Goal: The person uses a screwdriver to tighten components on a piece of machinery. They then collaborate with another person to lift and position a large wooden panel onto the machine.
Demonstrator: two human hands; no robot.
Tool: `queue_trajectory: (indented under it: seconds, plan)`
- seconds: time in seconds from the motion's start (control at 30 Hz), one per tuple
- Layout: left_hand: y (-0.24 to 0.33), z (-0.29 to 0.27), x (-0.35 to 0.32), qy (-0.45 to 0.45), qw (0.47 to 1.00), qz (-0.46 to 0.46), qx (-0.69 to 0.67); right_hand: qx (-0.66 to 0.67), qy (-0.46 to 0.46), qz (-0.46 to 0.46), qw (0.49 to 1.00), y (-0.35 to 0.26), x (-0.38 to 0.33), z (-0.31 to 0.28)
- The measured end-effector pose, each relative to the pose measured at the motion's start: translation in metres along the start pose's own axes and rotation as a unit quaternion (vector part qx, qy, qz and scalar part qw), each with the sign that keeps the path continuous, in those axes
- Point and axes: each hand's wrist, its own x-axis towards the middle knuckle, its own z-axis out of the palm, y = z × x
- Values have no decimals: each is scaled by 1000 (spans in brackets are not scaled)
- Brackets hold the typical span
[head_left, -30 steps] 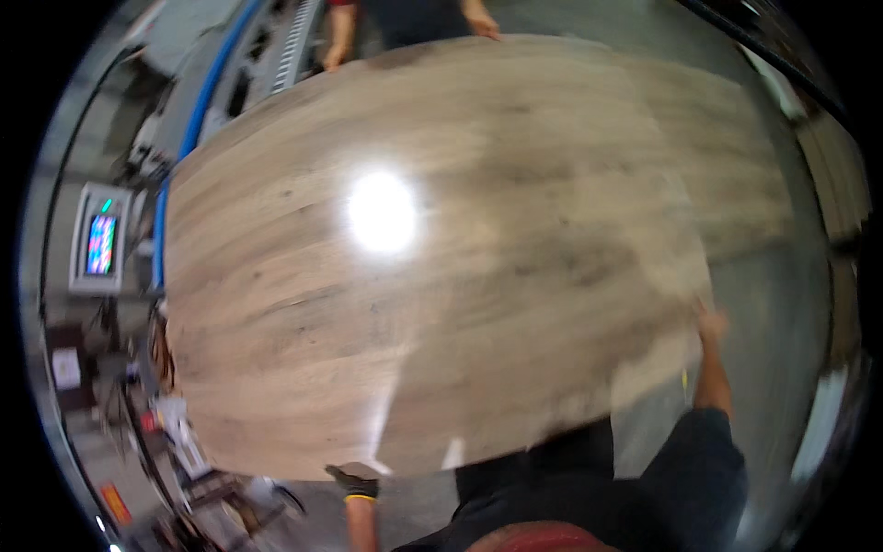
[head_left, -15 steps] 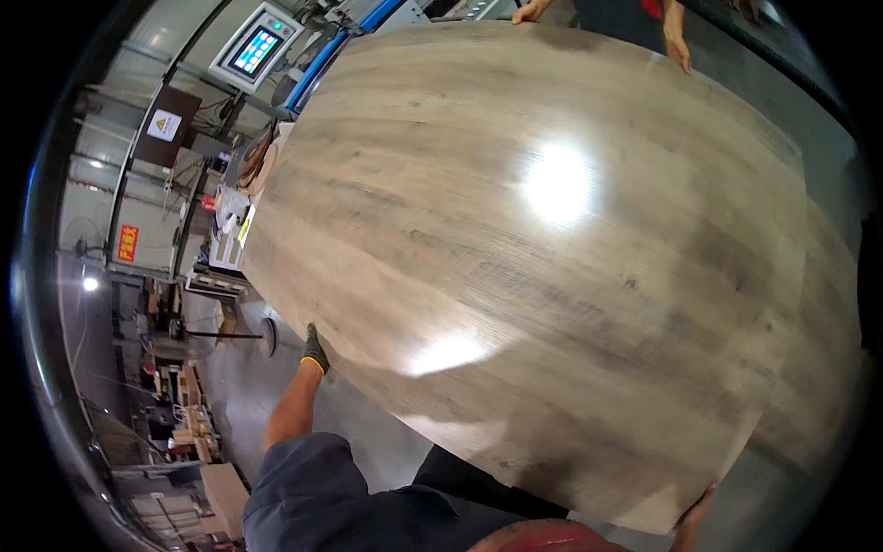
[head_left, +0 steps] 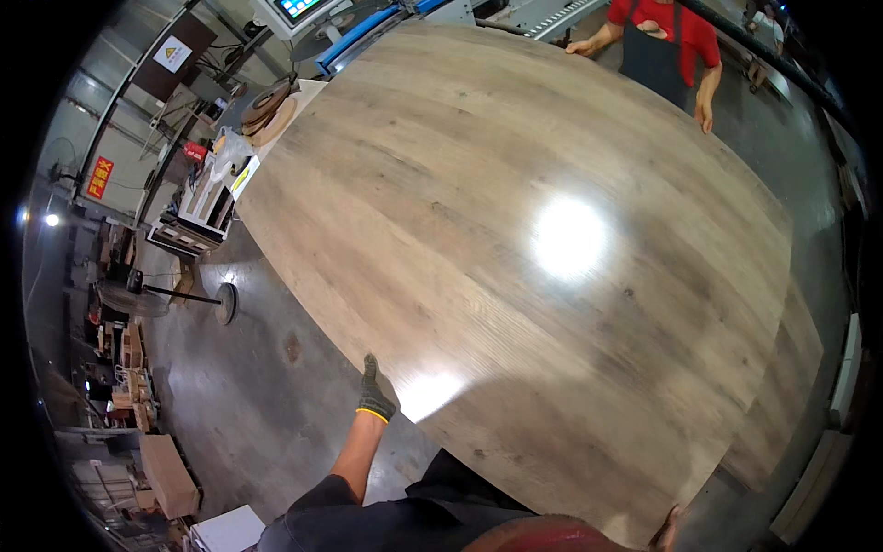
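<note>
1. A big wood-grain panel (head_left: 515,267) fills most of the view, lying flat and level above the concrete floor (head_left: 267,405).
2. The left hand (head_left: 375,394), in a dark glove with a yellow cuff, sits at the panel's near left edge. The fingers reach up against that edge; whether they curl under it I cannot tell, though they seem closed on the rim.
3. The right hand (head_left: 670,529) barely shows at the panel's near right corner. It touches the edge, but its grip cannot be made out.
4. At the far end a co-worker in a red shirt and dark apron (head_left: 658,46) holds the opposite edge with both hands.
5. Handling, as a judgement: the panel looks stiff, heavy and awkward for one person. Its glossy face, with bright lamp glare, is likely slippery and easily scratched. Its corners look prone to chipping.
6. Best taken at the edges, hands well apart near the corners, palms under the rim.
7. A cluttered cart (head_left: 207,198) and a machine with a screen (head_left: 299,9) stand to the left.
</note>
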Motion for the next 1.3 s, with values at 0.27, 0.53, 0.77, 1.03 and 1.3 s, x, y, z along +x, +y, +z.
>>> queue_trajectory:
  seconds: [0.27, 0.53, 0.77, 1.03, 1.3]
  plan:
    - [65, -4, 25, -33, 999, -30, 26, -18, -45, 13, 999, 25, -28, 12]
    - [96, -5, 5, -41, 998, 44, 31, -106, -76, 27, 991, 14, -31, -2]
    - [151, 28, 33, 101, 976, 66, 180, -307, -243, -222, 893, 19, -32, -31]
    - [201, -117, 144, 157, 963, 1, 217, -141, 34, 173, 974, -5, -49, 9]
    - [193, -75, 130, 167, 960, -31, 222, -116, 32, 141, 983, 27, -30, -38]
